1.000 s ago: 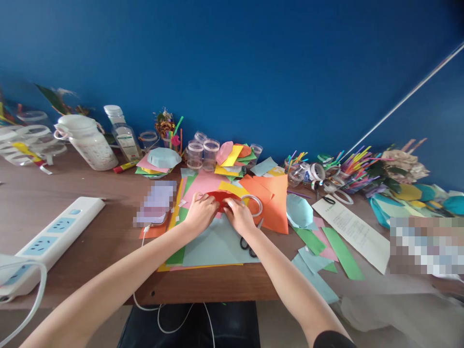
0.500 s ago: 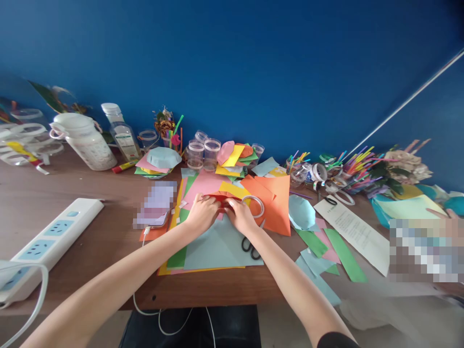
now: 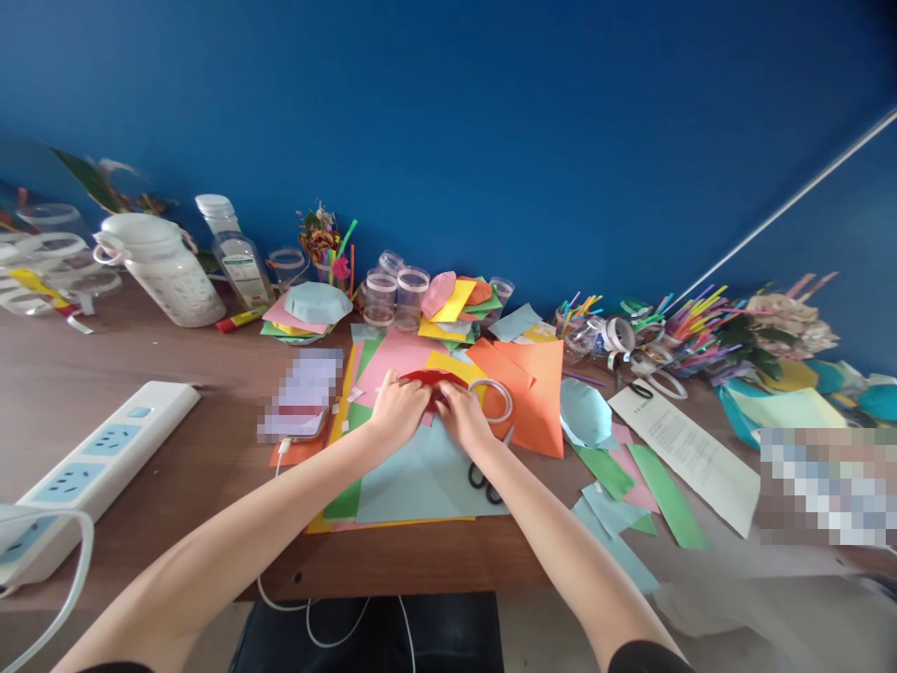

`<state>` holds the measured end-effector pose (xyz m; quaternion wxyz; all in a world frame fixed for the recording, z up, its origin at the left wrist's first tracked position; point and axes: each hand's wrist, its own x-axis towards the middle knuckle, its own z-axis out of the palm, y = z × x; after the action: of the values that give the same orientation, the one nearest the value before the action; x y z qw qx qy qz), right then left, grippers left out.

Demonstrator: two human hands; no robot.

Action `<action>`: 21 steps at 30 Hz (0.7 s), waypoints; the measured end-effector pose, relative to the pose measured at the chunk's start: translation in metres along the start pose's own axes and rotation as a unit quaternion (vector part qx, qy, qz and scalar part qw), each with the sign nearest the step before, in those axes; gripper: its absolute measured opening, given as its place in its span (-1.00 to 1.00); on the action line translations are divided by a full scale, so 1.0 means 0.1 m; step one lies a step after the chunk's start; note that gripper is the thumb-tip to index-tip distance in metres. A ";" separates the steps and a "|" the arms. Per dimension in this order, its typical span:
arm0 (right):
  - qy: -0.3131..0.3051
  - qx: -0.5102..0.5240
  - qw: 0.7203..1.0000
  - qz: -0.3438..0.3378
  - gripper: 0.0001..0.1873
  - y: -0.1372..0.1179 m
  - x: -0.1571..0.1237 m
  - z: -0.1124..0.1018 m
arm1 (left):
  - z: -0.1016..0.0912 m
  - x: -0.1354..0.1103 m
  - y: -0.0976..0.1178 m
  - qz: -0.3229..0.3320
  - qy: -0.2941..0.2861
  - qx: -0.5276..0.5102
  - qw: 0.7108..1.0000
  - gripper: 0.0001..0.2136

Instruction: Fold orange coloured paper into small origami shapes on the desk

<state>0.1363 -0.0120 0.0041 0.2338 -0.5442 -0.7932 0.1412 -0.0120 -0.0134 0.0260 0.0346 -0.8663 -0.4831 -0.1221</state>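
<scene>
A curved piece of red paper (image 3: pixel 433 378) arches over the fingertips of both hands, just above a pink sheet. My left hand (image 3: pixel 398 409) and my right hand (image 3: pixel 461 417) pinch it from either side, close together. Beneath my wrists lies a pale blue paper sheet (image 3: pixel 413 481) on a layered stack of coloured paper. A roll of clear tape (image 3: pixel 491 400) stands just beyond my right hand, on yellow and orange paper. Black-handled scissors (image 3: pixel 486 483) lie below my right wrist, partly hidden by it.
Orange paper (image 3: pixel 533 402) lies to the right, then a pale blue paper bowl (image 3: pixel 585 416) and a printed sheet (image 3: pixel 676 458). Clear plastic cups (image 3: pixel 396 297) and straws stand at the back. A white power strip (image 3: pixel 105 449) lies left.
My hands have drawn slightly closer, and the red paper now arches more visibly above my fingers. The whole view has tilted slightly.
</scene>
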 end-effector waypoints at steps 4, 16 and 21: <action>0.002 -0.003 1.000 0.002 -0.67 -0.03 -0.02 0.01 | 0.00 0.02 0.03 -0.005 -0.009 0.010 1.000 -0.76; 0.028 0.030 0.999 -0.017 -0.71 0.04 -0.02 0.07 | -0.08 -0.21 -0.42 0.177 0.078 0.016 0.981 -0.78; 0.034 0.014 0.998 -0.042 -0.69 0.04 -0.07 0.04 | 0.01 -0.22 -0.46 0.180 0.104 -0.008 0.978 -0.76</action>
<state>0.1390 -0.0167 -0.0025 0.2742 -0.5117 -0.8048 0.1236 -0.0621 -0.0070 0.0168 0.0991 -0.9218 -0.3121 -0.2076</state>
